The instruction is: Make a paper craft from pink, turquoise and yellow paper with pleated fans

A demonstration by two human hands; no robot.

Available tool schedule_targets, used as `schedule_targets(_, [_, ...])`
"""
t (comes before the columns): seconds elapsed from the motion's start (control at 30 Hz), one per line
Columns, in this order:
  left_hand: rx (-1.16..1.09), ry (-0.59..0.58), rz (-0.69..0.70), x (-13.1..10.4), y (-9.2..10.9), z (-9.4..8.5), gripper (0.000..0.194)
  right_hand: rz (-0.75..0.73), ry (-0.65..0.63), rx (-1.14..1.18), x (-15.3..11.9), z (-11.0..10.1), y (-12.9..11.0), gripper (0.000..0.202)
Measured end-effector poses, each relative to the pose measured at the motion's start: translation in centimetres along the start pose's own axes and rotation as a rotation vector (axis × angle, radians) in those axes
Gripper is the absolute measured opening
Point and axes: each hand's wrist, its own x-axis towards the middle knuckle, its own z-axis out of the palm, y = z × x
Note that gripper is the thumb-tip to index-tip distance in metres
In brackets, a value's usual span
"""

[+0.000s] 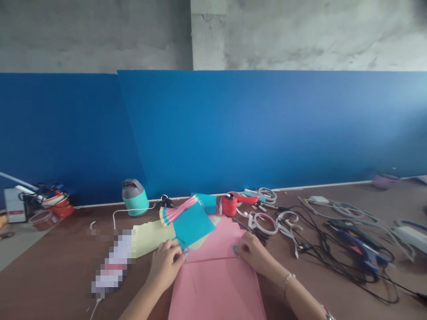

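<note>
A large pink sheet of paper point(216, 289) lies in front of me, its far edge running between my hands. My left hand point(167, 261) is at its far left corner, fingers curled and thumb against them. At the far right corner, the fingers of my right hand point(252, 250) are pinched together. Small blue bits show at both sets of fingertips; whether they are paper or something else I cannot tell. Just beyond lie more pink sheets point(222, 242), a blue sheet point(193, 224) and fanned pale yellow sheets point(151, 238). A pleated multicoloured paper point(180, 211) rests behind them.
A blurred-out object point(115, 262) lies left of my left arm. Behind stand a turquoise container with a grey top point(135, 200) and a red roll point(229, 205). White cables point(267, 224), black cables point(328, 253) and a dark blue tool point(362, 251) spread rightward. A blue partition point(250, 133) backs the table.
</note>
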Motion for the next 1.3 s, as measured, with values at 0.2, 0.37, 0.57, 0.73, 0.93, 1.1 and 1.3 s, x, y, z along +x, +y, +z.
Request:
schedule_targets(0.2, [-0.005,0.013,0.027,-0.27,-0.03,0.09,0.028,-0.016,-0.028,-0.006,-0.15,-0.03,0.01,0.022])
schedule_targets(0.37, [-0.003,0.011,0.032,-0.31,0.0,-0.08,0.027,-0.019,-0.018,-0.003,-0.16,-0.39,-0.45,0.024])
schedule_targets(0.57, [-0.006,0.017,0.023,-0.23,-0.03,0.03,0.028,0.01,-0.012,-0.01,0.03,-0.26,-0.39,0.028])
schedule_targets(0.73, [-0.007,0.031,0.025,-0.29,-0.13,0.3,0.029,0.026,0.001,-0.013,0.11,0.05,0.02,0.029])
schedule_targets(0.93, [0.0,0.049,0.032,-0.41,-0.09,0.32,0.028,0.052,0.015,-0.005,0.21,0.1,0.03,0.03])
schedule_targets(1.1, [0.014,0.062,0.043,-0.34,-0.17,0.35,0.03,0.079,0.04,-0.026,0.15,-0.07,-0.28,0.03])
schedule_targets(1.3, [0.018,0.065,0.06,-0.33,-0.3,0.45,0.031,0.077,-0.009,-0.044,0.32,-0.42,-0.7,0.032])
